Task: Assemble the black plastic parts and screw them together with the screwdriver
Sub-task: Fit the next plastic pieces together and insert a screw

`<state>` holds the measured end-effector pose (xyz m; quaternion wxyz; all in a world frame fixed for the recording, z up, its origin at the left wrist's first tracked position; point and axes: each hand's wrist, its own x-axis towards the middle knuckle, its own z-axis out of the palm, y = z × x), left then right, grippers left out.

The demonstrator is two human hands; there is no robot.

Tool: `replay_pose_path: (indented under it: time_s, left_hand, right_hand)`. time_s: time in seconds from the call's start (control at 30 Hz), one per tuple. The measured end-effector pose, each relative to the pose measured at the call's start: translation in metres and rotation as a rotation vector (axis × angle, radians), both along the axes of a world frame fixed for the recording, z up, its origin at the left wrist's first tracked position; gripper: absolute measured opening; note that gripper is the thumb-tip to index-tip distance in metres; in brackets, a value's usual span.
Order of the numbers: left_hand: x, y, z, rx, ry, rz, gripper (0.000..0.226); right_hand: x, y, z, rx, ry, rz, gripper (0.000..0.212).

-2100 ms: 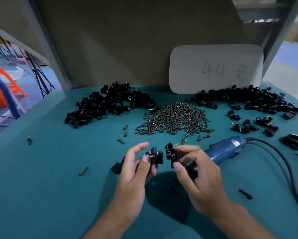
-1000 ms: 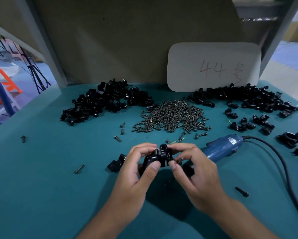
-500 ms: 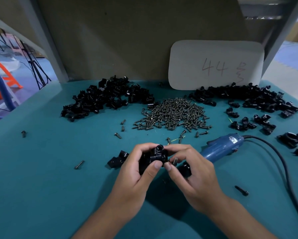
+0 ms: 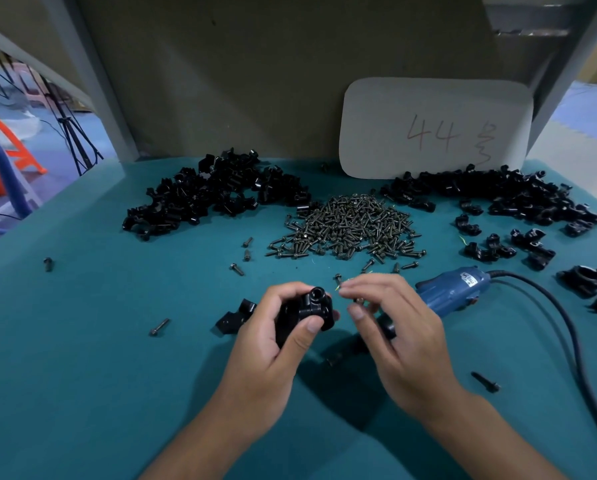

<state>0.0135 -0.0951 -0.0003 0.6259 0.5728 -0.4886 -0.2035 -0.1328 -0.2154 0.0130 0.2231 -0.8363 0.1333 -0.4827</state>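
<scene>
our left hand [image 4: 273,344] grips joined black parts [image 4: 305,311] above teal table [image 4: 82,358]. right hand [image 4: 397,327] pinches what looks like small screw [image 4: 358,301], blurred. risk: halves slip apart, screw drops, if grip loosens before screwdriver [image 4: 451,289] engages.

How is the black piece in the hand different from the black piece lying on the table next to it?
The held piece is up off the table in the left hand; the loose piece lies flat on the green table, touched by no hand. The held piece looks bulkier, like two parts fitted together, with a round hole on top; the loose piece looks like a single smaller part. Both are shiny black plastic.
</scene>
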Motion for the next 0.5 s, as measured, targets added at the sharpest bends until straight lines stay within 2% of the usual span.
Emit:
replay_pose_path:
  time_s: [0.17, 0.33, 0.5]
  left_hand:
    - [0.0008, -0.0005, -0.0051, 0.020, 0.026, -0.011, 0.034]
    - [0.0016, -0.0015, -0.0066, 0.029, 0.022, 0.007, 0.036]
    - [0.0013, -0.0013, -0.0061, 0.037, -0.006, 0.007, 0.040]
  right_hand:
    - [0.0014, -0.0009, 0.0008, -0.028, -0.025, -0.047, 0.028]
    - [-0.0001, 0.0010, 0.0024, 0.016, -0.058, -0.024, 0.012]
    - [-0.0008, 0.0039, 0.0044, -0.021, -0.062, -0.001, 0.012]
